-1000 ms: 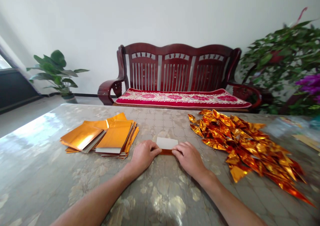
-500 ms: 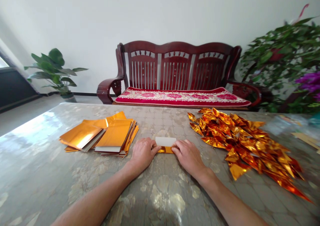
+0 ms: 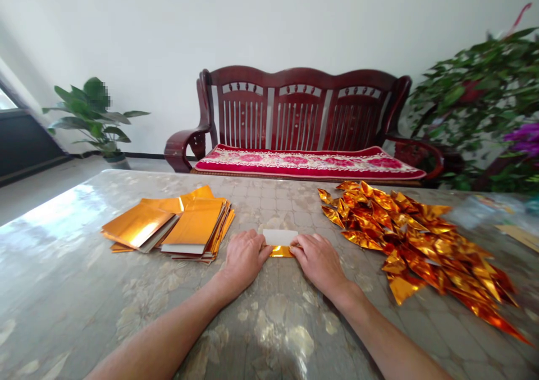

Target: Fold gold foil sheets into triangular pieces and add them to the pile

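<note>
A small sheet of gold foil paper point(image 3: 280, 251) lies on the table between my hands, its near edge rolled or folded over to show gold and its far part showing white. My left hand point(image 3: 246, 253) pinches the sheet's left end between thumb and fingers. At the right end, the thumb and fingers of my right hand point(image 3: 316, 259) are closed on the same sheet. To the left is a stack of flat gold foil sheets point(image 3: 196, 223). A heap of folded, pointed gold foil pieces point(image 3: 404, 234) spreads out on the right.
The table point(image 3: 168, 324) has a glossy patterned cover. Clear plastic wrapping point(image 3: 484, 209) lies at its right side, by a tan strip point(image 3: 517, 236). Behind the table stand a dark red wooden bench point(image 3: 298, 110) and potted plants point(image 3: 99, 116).
Both hands keep hold of the foil paper in nearly the same place. The whole view has shifted slightly, and the gold fold catches the light differently.
</note>
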Available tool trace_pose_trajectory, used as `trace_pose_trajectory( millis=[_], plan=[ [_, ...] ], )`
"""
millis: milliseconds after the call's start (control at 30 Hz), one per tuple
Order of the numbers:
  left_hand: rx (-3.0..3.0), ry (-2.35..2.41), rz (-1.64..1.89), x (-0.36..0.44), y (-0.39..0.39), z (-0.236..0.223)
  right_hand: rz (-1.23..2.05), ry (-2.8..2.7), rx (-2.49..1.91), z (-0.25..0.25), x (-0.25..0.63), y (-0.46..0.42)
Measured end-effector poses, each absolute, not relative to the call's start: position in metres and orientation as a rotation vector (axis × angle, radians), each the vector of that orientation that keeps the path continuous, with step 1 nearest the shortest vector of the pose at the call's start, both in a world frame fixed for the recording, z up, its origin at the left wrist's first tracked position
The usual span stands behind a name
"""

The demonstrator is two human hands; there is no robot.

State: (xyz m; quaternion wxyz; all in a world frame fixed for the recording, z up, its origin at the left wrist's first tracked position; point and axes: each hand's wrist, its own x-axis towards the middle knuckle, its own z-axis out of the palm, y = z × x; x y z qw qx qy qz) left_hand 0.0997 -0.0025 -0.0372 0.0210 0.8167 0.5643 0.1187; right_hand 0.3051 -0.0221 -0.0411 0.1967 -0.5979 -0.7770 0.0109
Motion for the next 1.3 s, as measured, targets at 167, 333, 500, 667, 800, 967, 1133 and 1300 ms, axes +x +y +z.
trace_pose_trajectory(
  millis=[167,333,500,667,800,967,1133,1300],
  plan=[
    [2.568,1.777,0.343,0.102,-0.005,-0.038,-0.037,-2.187,-1.681,-0.044,0.304,-0.021],
    [2.558,1.765,0.349,0.101,-0.004,-0.037,-0.087,-2.187,-1.694,-0.047,0.305,-0.020],
    [2.524,1.681,0.531,0.099,-0.003,-0.040,-0.100,-2.178,-1.728,-0.047,0.305,-0.021],
    [2.588,1.279,0.618,0.100,-0.006,-0.047,-0.153,-2.152,-1.783,-0.046,0.302,-0.023],
    [2.741,1.163,0.427,0.102,-0.012,-0.043,-0.258,-2.166,-1.733,-0.045,0.300,-0.024],
    [2.906,1.243,0.216,0.111,-0.025,-0.036,-0.398,-2.301,-1.570,-0.043,0.298,-0.033],
    [2.965,1.308,0.145,0.119,-0.036,-0.037,-0.418,-2.395,-1.419,-0.043,0.289,-0.051],
    [2.997,1.395,0.115,0.123,-0.045,-0.043,-0.475,-2.488,-1.489,-0.051,0.280,-0.062]
  ],
)
